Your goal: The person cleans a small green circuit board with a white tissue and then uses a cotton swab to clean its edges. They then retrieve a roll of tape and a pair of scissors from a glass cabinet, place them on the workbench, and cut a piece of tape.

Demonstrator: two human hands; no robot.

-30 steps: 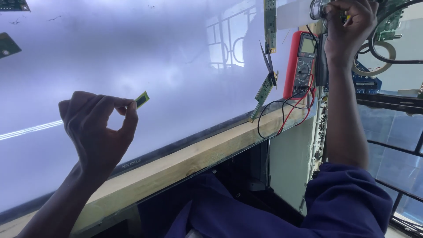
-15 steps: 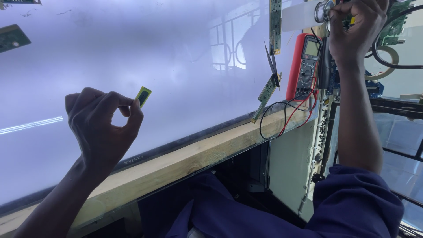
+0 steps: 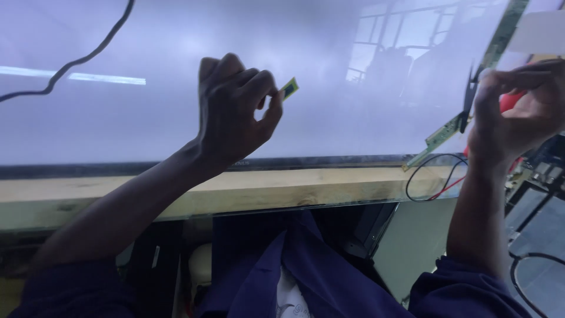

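Note:
My left hand is raised over a large pale display panel and pinches a small green chip board between thumb and forefinger. My right hand is curled at the panel's right edge, its fingertips against a thin black pointed tool. Part of a red meter shows behind the fingers. I cannot see whether that hand grips either one. A narrow green circuit strip lies slanted just below the tool.
A wooden beam runs along the panel's near edge. Black and red test leads loop over its right end. A black cable crosses the panel's top left. Another green strip and a white card sit top right.
My right hand has come down from the gear at the top right to the black tool and red meter. The left hand still pinches the green chip board; the view has shifted left.

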